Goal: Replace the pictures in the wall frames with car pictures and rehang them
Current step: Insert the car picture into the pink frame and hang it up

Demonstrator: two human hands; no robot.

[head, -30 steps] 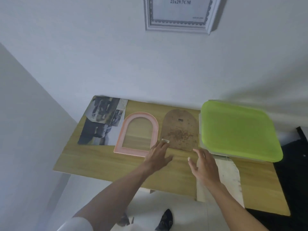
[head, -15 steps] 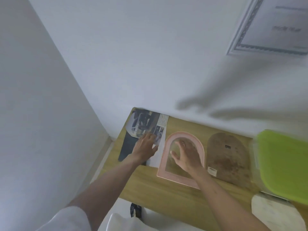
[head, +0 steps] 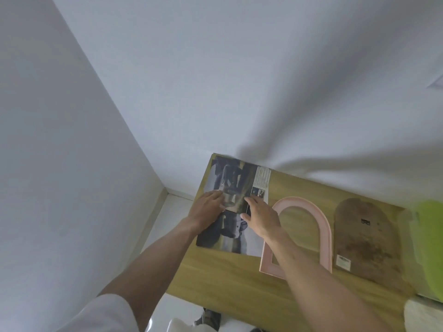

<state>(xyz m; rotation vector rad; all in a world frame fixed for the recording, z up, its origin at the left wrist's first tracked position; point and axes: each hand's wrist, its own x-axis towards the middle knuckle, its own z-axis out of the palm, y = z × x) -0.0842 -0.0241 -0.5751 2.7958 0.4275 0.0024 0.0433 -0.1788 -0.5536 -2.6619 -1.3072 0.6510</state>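
Note:
Car pictures (head: 236, 180) lie stacked at the left end of the wooden table (head: 230, 276), dark prints with a white text strip. My left hand (head: 206, 210) rests flat on the pictures' left side, fingers spread. My right hand (head: 261, 215) lies on their right side, fingers apart, touching the paper. To the right lies an empty pink arch-shaped frame (head: 321, 226), with my right forearm crossing its lower left corner. Its brown arch-shaped backing board (head: 366, 238) lies flat beside it.
A lime-green tray (head: 431, 245) sits at the right edge of view. A white object (head: 422, 316) pokes in at the bottom right. White walls meet in a corner to the left of the table, and the floor shows below its front edge.
My view swung left and the rectangular wall frame left the picture. My left hand went from the backing board to the car pictures; my right hand crossed over the pink frame onto them.

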